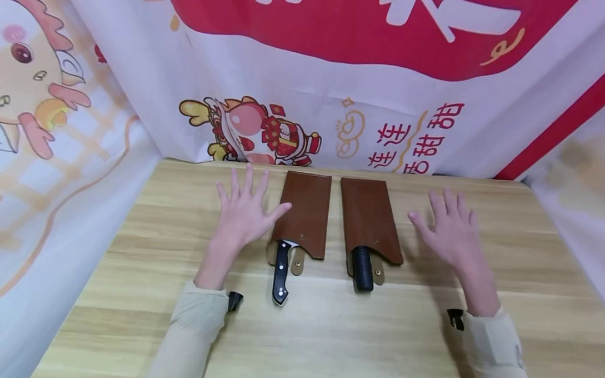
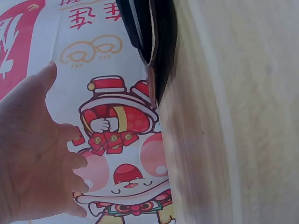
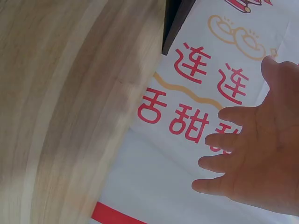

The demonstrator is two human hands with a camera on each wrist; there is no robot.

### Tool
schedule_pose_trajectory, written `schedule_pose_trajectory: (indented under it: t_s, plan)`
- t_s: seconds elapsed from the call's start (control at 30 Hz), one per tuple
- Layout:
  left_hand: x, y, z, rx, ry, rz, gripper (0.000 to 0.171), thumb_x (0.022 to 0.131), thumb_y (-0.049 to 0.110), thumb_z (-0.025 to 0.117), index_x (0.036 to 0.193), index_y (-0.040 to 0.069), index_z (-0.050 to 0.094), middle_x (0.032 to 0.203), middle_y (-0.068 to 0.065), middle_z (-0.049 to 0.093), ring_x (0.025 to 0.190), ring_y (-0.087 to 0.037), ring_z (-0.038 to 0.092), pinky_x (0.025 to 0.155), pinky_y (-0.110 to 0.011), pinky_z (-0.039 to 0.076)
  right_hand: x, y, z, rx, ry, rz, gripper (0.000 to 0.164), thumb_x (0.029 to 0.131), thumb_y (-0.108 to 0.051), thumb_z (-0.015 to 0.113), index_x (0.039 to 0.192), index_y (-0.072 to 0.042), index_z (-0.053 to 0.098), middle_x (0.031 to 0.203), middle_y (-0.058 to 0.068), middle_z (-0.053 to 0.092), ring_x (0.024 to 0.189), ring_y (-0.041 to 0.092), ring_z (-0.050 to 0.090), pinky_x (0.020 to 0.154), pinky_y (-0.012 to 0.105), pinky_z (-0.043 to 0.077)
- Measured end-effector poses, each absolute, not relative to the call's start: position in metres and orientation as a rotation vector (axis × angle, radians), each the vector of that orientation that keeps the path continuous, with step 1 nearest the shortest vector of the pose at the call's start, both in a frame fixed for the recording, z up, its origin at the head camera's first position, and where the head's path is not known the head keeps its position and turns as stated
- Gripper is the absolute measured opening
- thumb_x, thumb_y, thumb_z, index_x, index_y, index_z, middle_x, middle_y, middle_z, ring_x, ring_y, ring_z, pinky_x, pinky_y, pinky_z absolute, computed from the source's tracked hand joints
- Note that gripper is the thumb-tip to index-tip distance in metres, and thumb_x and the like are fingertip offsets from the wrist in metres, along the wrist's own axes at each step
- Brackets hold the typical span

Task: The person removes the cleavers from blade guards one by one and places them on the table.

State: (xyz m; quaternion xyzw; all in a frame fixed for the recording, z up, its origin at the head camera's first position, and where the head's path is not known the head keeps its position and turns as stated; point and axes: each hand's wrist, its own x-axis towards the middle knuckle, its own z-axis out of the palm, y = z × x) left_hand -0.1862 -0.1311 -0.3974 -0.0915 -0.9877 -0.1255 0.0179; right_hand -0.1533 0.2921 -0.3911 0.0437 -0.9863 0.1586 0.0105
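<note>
Mid-frame, a knife (image 1: 281,271) shows little blade outside the left sheath (image 1: 306,211); the right sheath (image 1: 369,213) hides all past a handle (image 1: 363,270). Left hand (image 1: 242,217), right hand (image 1: 452,236): fingers apart.

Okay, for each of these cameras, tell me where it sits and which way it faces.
Head: worn on the head, looking forward and down at two brown sheaths on the wooden table, printed cloth behind; left hand, right hand and both sleeves show.
Left wrist: worn there, facing the cloth, table on the picture's right; left hand shows.
Right wrist: worn there, facing the cloth, table on the picture's left; right hand shows.
Both wrist views share the cloth's red characters.
</note>
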Motion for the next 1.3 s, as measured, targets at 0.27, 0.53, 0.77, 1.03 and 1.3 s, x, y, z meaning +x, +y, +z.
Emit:
schedule_pose_trajectory:
  t_s: [0.27,0.53,0.77,1.03,1.3]
  plan:
    - [-0.189,-0.136,-0.396,-0.289,-3.056,-0.395,0.099,0.095,0.083,0.026,0.168,0.018,0.011,0.171,-0.017,-0.010,0.153,-0.047,-0.018,0.115,-0.073,-0.013,-0.155,0.296,-0.390,0.105,-3.085,0.490,0.090,0.104,-0.068,0.033,0.164,-0.001,0.018,0.168,0.032,0.005,0.151,0.057,-0.001,0.111,0.081,0.005]
    - [-0.185,-0.142,-0.398,-0.283,-3.069,-0.408,0.100,0.095,0.084,0.024,0.168,0.017,0.009,0.172,-0.017,-0.010,0.152,-0.043,-0.024,0.113,-0.070,-0.021,-0.152,0.294,-0.387,0.097,-3.102,0.505,0.091,0.104,-0.068,0.032,0.164,-0.002,0.017,0.168,0.031,0.004,0.151,0.057,-0.002,0.112,0.081,0.003]
    - [-0.183,-0.144,-0.400,-0.280,-3.072,-0.426,0.100,0.095,0.083,0.028,0.168,0.016,0.011,0.172,-0.019,-0.006,0.152,-0.044,-0.024,0.111,-0.067,-0.025,-0.152,0.292,-0.389,0.095,-3.109,0.508,0.092,0.103,-0.070,0.031,0.165,-0.004,0.015,0.169,0.030,0.002,0.152,0.055,-0.007,0.112,0.080,0.001]
    - [-0.183,-0.142,-0.400,-0.282,-3.071,-0.415,0.102,0.094,0.084,0.028,0.167,0.015,0.013,0.172,-0.018,-0.006,0.152,-0.045,-0.022,0.113,-0.071,-0.019,-0.152,0.294,-0.390,0.071,-3.091,0.516,0.092,0.103,-0.070,0.033,0.165,-0.004,0.018,0.168,0.030,0.004,0.152,0.055,-0.004,0.112,0.081,0.001]
    - [-0.184,-0.141,-0.401,-0.280,-3.074,-0.404,0.101,0.095,0.084,0.028,0.167,0.016,0.012,0.172,-0.019,-0.005,0.152,-0.044,-0.022,0.113,-0.071,-0.018,-0.150,0.295,-0.391,0.059,-3.084,0.501,0.091,0.104,-0.069,0.032,0.164,-0.003,0.018,0.168,0.031,0.006,0.152,0.056,-0.003,0.111,0.081,0.004]
